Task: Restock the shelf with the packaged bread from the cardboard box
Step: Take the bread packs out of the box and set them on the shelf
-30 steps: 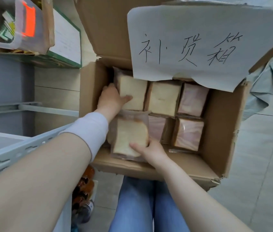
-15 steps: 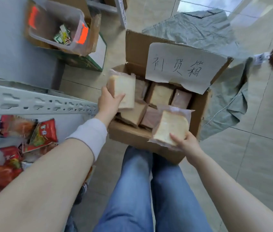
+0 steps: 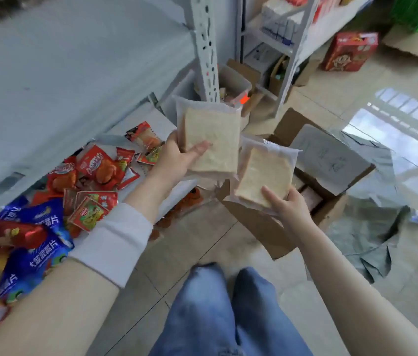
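My left hand (image 3: pixel 177 156) grips a clear-wrapped pack of sliced bread (image 3: pixel 211 136), held upright in the air beside the grey shelf (image 3: pixel 61 73). Just right of it, my right hand (image 3: pixel 288 208) holds a second bread pack (image 3: pixel 264 173) from below, thumb on its face. Both packs hang above the open cardboard box (image 3: pixel 262 232) on the floor, where a few more packs (image 3: pixel 310 199) show under the flap with a paper label (image 3: pixel 331 160).
Red and blue snack bags (image 3: pixel 48 217) crowd the lower shelf at left. A perforated grey upright (image 3: pixel 206 47) stands behind the bread. A grey plastic sheet (image 3: pixel 372 227) lies right of the box. A red carton (image 3: pixel 349 51) and another rack (image 3: pixel 292 29) stand farther back.
Both hands have lifted their bread packs out of the box and up toward the shelf. My view has swung left and up, bringing the shelf and snack bags in.
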`<move>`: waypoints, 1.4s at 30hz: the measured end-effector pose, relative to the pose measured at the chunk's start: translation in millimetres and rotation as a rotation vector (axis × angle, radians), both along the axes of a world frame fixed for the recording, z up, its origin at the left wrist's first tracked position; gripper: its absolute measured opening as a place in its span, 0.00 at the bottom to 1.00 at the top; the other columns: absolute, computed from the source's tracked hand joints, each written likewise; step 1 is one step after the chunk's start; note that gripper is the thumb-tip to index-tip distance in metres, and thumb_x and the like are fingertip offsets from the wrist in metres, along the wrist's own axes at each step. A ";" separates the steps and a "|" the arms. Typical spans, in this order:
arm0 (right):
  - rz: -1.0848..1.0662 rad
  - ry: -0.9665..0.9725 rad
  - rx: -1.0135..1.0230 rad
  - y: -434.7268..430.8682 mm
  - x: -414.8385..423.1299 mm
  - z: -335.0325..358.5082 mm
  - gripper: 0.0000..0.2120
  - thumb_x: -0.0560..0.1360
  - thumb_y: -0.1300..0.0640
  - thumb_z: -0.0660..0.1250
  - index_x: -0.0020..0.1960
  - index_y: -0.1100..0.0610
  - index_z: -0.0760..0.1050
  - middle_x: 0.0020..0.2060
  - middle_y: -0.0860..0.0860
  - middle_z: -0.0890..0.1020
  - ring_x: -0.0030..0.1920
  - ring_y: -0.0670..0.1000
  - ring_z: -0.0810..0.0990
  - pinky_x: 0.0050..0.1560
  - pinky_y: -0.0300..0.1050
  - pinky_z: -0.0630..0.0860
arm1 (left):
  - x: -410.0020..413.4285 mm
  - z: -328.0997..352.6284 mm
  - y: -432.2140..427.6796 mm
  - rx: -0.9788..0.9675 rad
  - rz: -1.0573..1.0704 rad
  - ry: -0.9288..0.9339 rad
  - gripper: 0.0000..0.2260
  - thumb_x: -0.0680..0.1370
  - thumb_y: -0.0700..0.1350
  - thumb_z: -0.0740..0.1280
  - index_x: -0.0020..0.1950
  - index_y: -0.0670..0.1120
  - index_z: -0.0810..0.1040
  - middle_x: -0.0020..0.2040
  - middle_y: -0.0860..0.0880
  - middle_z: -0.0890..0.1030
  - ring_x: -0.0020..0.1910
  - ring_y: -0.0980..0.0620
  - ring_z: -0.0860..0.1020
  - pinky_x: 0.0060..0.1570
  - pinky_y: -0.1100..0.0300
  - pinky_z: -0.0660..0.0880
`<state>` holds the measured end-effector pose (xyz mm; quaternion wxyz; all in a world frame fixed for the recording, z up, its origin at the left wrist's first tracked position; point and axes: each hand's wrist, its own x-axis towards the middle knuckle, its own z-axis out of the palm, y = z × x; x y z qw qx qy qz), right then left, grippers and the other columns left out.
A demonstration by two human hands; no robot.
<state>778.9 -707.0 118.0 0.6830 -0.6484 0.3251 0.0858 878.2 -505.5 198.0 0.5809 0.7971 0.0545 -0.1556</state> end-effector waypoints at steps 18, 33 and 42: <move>0.570 -0.467 -0.116 301.7 110.3 159.9 0.21 0.75 0.51 0.66 0.62 0.63 0.68 0.49 0.56 0.78 0.38 0.49 0.78 0.27 0.34 0.76 | -79.0 107.4 340.7 -0.152 0.696 -0.348 0.09 0.78 0.50 0.63 0.56 0.49 0.73 0.47 0.56 0.79 0.46 0.61 0.78 0.44 0.69 0.77; 0.823 -0.563 -0.601 429.4 330.2 162.2 0.28 0.71 0.41 0.67 0.59 0.62 0.71 0.50 0.55 0.77 0.53 0.57 0.74 0.50 0.50 0.71 | 99.5 78.7 420.1 0.210 0.972 -0.320 0.12 0.75 0.50 0.68 0.50 0.45 0.70 0.38 0.58 0.72 0.43 0.52 0.74 0.32 0.75 0.68; 0.841 -0.626 -0.940 439.0 326.5 157.9 0.33 0.76 0.45 0.61 0.75 0.59 0.55 0.66 0.60 0.68 0.66 0.60 0.61 0.66 0.50 0.59 | 110.8 77.2 416.0 0.545 1.041 -0.458 0.30 0.71 0.47 0.72 0.68 0.37 0.65 0.63 0.40 0.70 0.64 0.43 0.67 0.60 0.65 0.58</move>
